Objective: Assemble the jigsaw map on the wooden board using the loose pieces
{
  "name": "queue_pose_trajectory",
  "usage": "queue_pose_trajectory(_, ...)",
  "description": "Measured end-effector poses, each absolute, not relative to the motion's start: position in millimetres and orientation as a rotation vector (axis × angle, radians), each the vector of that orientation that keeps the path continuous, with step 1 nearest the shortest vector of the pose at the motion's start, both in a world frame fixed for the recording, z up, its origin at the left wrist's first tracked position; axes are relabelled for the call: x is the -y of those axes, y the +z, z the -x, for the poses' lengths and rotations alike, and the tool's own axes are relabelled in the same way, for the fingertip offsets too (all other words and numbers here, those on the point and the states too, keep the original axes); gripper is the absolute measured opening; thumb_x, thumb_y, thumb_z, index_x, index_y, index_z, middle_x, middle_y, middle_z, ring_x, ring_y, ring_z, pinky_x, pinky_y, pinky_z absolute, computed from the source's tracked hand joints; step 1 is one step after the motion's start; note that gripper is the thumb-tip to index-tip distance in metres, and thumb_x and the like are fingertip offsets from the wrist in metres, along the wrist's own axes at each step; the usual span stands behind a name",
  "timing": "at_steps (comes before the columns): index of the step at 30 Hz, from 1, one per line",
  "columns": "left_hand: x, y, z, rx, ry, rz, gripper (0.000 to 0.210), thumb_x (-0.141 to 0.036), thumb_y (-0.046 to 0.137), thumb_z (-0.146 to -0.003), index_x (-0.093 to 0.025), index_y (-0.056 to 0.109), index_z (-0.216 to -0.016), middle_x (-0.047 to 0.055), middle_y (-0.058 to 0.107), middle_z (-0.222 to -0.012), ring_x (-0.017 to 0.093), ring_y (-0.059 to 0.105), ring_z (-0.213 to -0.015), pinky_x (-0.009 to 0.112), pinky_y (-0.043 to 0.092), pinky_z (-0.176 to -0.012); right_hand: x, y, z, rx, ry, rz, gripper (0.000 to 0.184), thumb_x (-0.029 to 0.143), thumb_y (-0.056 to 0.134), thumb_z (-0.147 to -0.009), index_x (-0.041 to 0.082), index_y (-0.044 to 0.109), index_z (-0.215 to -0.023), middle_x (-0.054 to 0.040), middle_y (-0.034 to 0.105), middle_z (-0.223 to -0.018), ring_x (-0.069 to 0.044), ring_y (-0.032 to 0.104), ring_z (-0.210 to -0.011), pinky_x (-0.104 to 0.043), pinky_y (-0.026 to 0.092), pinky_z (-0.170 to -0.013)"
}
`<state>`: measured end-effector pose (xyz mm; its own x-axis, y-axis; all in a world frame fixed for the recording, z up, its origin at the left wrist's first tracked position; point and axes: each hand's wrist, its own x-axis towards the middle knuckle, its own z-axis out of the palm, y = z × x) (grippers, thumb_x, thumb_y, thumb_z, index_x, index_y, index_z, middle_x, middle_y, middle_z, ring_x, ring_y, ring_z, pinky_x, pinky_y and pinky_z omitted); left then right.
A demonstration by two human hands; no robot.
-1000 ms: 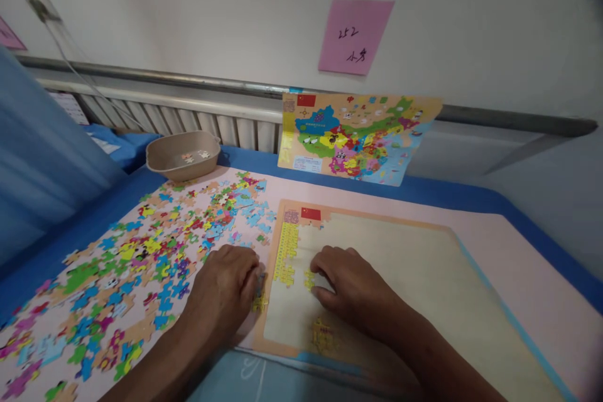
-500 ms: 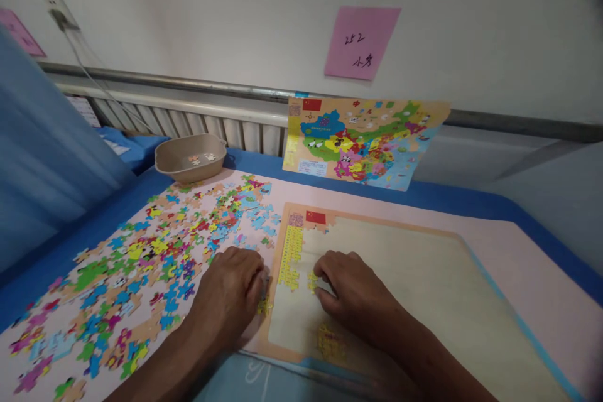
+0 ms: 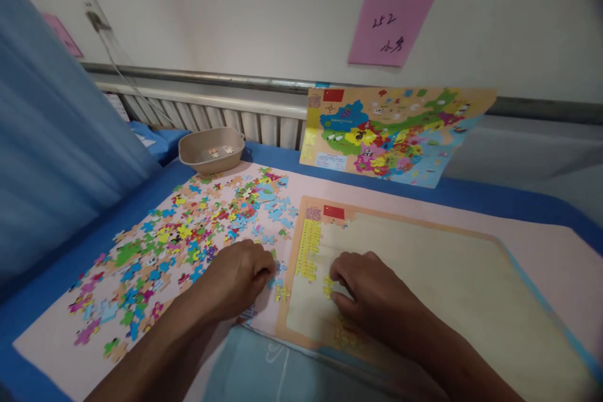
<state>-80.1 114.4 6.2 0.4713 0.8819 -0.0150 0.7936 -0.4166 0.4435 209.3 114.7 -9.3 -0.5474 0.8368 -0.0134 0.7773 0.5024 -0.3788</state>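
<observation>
My right hand (image 3: 370, 286) is over the puzzle board (image 3: 424, 276), its thumb and fingertips closed about a small yellow puzzle piece (image 3: 328, 287). Just left of that piece, joined yellow pieces (image 3: 308, 248) run down the board's left side below a red flag piece (image 3: 334, 212). Beside the board's left edge my left hand (image 3: 242, 276) is curled closed; whatever its fingers hold, if anything, is hidden. A loose yellow piece (image 3: 282, 293) lies on the frame's edge near it. More yellow pieces (image 3: 347, 334) sit on the board below my right wrist, partly in shadow.
Many loose coloured pieces (image 3: 155, 257) spread over the pink sheet at left. A beige basket (image 3: 211, 154) holding several pieces stands behind them. A printed map picture (image 3: 391, 135) leans at the back, below a pink note (image 3: 393, 25) on the wall. A blue curtain (image 3: 61, 94) hangs at left.
The view has turned left, so everything appears farther right. My left hand has drawn slightly away from the board's edge, uncovering blue pieces. My right hand keeps nearly the same place over the board.
</observation>
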Motion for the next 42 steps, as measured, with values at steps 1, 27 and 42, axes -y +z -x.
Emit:
queue_pose_trajectory(1, -113, 7, 80, -1.364, 0.290, -2.341, 0.022, -0.007, 0.053, -0.082, -0.023, 0.068, -0.082, 0.000, 0.069, -0.083, 0.018, 0.061, -0.084, 0.030, 0.037, -0.074, -113, -9, -210, 2.573, 0.523, 1.377, 0.017, 0.010, 0.063, -0.077, 0.021, 0.056, -0.088, -0.0013, 0.062, -0.088, -0.019, 0.049, -0.080, -0.035, 0.030, -0.079)
queue_pose_trajectory(27, -108, 2, 67, -1.307, 0.247, -2.303, 0.012, -0.009, 0.053, -0.068, -0.021, 0.052, -0.070, 0.000, 0.057, -0.071, 0.016, 0.046, -0.071, 0.030, 0.026, -0.065, -110, 11, -206, 2.557, 0.842, 1.448, 0.012, 0.016, 0.063, -0.078, 0.021, 0.056, -0.086, -0.0002, 0.062, -0.088, -0.018, 0.048, -0.080, -0.034, 0.032, -0.078)
queue_pose_trajectory(42, -110, -6, 65, -1.195, 0.590, -1.471, 0.009, -0.017, 0.061, -0.076, -0.018, 0.065, -0.084, -0.005, 0.055, -0.070, 0.009, 0.043, -0.061, 0.023, 0.028, -0.057, -117, 9, -203, 2.436, 0.851, 1.468, 0.004, 0.019, 0.058, -0.084, 0.021, 0.056, -0.087, -0.0024, 0.063, -0.090, -0.019, 0.051, -0.082, -0.034, 0.035, -0.077)
